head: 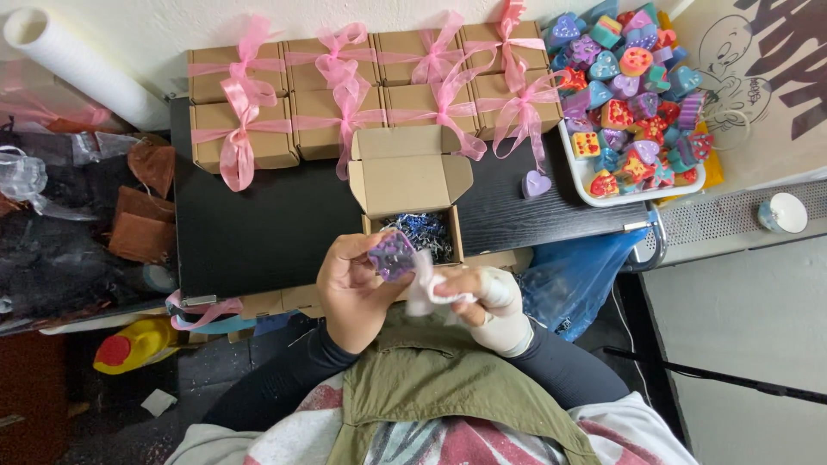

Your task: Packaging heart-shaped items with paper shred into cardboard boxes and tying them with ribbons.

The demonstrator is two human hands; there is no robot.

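Note:
My left hand [351,293] holds a small purple decorated soap [392,254] just in front of an open cardboard box [409,176]. My right hand [491,301], wrapped in white, pinches a white cloth [424,288] that touches the soap. The open box stands on the black table [258,224], its lid flipped back, with blue and silver shredded paper [422,232] inside.
Several closed cardboard boxes tied with pink ribbons [345,95] line the table's far edge. A white tray [642,194] heaped with colourful soaps sits at the right, and a lone purple heart soap [536,182] lies beside it. Blue plastic bag [573,271] right, yellow bottle [133,343] left.

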